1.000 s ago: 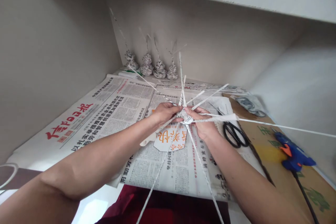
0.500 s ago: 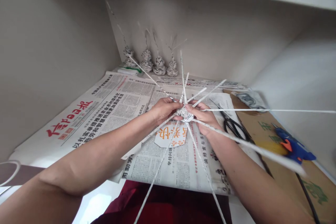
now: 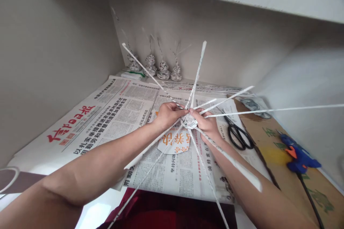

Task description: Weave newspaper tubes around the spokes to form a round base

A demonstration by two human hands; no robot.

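Note:
Between my hands is a small round weaving of rolled newspaper, with several long paper strips radiating from it like spokes. My left hand is closed, pinching the weaving's left and upper edge. On the right side, my right hand is closed round the same piece, thumb on its top edge near the left thumb. The fingers beneath the piece are partly hidden. Below the weaving, a white card with orange characters lies on the spread newspaper.
Several gourd-shaped paper weavings stand along the back wall. Black scissors lie right of my right hand. Farther right, a blue glue gun with its cord rests on cardboard. Rolled paper sticks lie at the back. A shelf edge overhangs above.
The weaving has turned and tilted a little in my hands, so its spokes point differently. Both hands still grip it, with the right fingers shifted slightly. The view has moved slightly.

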